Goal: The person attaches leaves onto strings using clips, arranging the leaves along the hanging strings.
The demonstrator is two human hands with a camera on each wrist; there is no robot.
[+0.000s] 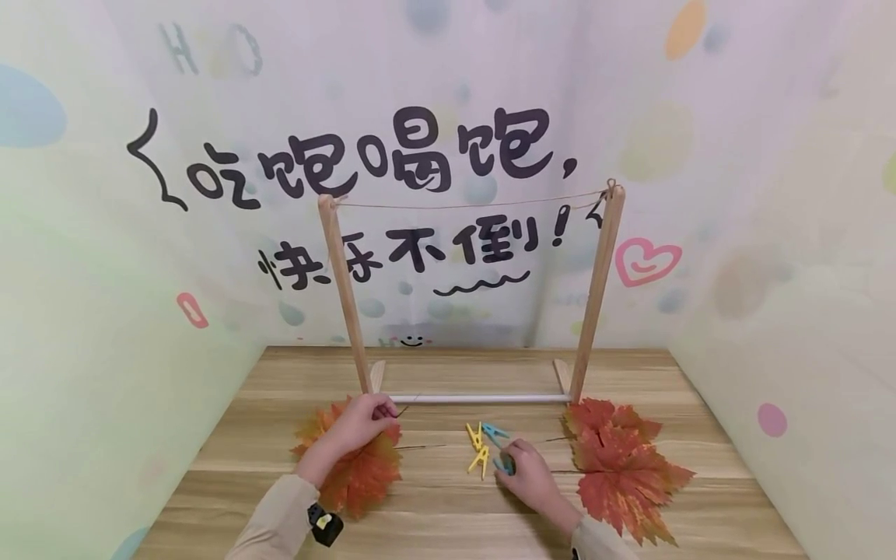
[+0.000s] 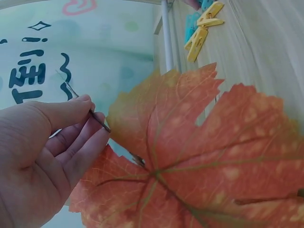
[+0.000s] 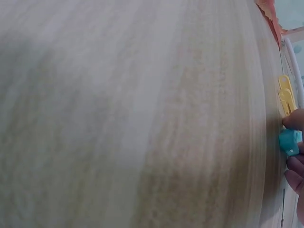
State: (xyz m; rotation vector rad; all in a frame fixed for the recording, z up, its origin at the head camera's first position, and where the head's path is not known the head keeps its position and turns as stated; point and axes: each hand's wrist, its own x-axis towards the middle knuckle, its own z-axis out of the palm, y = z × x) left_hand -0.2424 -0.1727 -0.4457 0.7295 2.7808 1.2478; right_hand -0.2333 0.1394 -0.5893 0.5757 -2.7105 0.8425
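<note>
My left hand (image 1: 358, 426) pinches the thin dark stem (image 2: 103, 125) of an artificial red-orange maple leaf (image 2: 190, 156) between thumb and fingertips. In the head view this hand is over the left maple leaves (image 1: 364, 478), with another stem reaching right along the table. My right hand (image 1: 533, 478) grips a blue clothespin (image 1: 505, 465) near the table's middle; in the right wrist view only the fingertips and the blue clothespin (image 3: 289, 142) show at the right edge. Beside it lie two yellow clothespins (image 1: 481, 461) and another blue clothespin (image 1: 495, 432).
A wooden stand with a left post (image 1: 345, 288), a right post (image 1: 598, 295) and a white bottom bar (image 1: 483, 399) rises behind the hands. A string (image 1: 448, 207) runs between the post tops. More maple leaves (image 1: 623, 467) lie at right. A printed wall (image 1: 434, 70) encloses the table.
</note>
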